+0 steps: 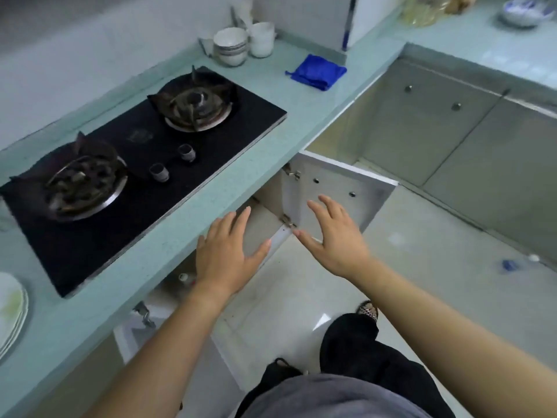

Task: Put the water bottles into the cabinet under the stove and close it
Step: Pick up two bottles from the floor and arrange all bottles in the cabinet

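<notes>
Left hand [229, 254] by counter edge [193, 206]; right hand [334, 239] before open door [370, 191].

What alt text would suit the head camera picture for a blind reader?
A person's left hand and right hand, both open, reach toward the open cabinet door under a black gas stove. Stacked bowls and a blue cloth sit on the counter.

Crockery and a cloth on a pale green countertop [301, 122].
A stack of white bowls [230, 46] stands by the back wall, with white cups [262, 39] just beside it. A folded blue cloth [318, 72] lies near the corner. White plates [10, 309] are stacked at the left edge, and a blue-patterned bowl [523, 10] sits on the far right counter. A small blue scrap [509, 264] lies on the tiled floor [422, 282].
</notes>
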Demonstrator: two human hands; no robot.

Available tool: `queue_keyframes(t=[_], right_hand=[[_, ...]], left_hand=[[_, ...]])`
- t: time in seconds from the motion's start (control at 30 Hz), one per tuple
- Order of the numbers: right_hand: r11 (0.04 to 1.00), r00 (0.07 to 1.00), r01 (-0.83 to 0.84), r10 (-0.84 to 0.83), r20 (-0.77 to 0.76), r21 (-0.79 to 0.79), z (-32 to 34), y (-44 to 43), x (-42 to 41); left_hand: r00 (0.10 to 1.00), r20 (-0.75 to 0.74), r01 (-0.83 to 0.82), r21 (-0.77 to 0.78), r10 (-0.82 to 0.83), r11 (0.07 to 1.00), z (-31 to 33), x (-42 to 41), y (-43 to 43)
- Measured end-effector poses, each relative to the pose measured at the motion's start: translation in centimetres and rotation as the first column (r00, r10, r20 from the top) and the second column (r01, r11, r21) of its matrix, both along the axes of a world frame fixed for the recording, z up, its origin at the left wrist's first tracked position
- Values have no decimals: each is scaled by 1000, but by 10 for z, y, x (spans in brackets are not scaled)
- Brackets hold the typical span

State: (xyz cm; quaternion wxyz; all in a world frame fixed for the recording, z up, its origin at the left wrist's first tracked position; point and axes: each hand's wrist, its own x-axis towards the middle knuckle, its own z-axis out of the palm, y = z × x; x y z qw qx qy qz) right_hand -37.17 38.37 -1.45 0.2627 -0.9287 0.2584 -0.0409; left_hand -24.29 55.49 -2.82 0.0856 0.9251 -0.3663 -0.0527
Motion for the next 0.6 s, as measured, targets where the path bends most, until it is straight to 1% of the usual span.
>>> queue_keyframes(t=[0.17,0.37,0.47,0.6], right_hand=[[968,968,250,-250,-17,2,13,-15,-78],[854,854,519,-519,-16,15,19,-35,-198],[765,764,644,-643,-40,10,19,-50,-274],[634,632,773,-773,-53,-23,20,-75,-386]], left_hand=[[974,-58,216,-23,-217,976,14,-47,-46],[891,-53,449,-45,-451,892,25,-134,-125],[820,-74,565,-47,-567,824,24,-198,-171],[686,-53,721,-82,-725,688,23,-306,-235]])
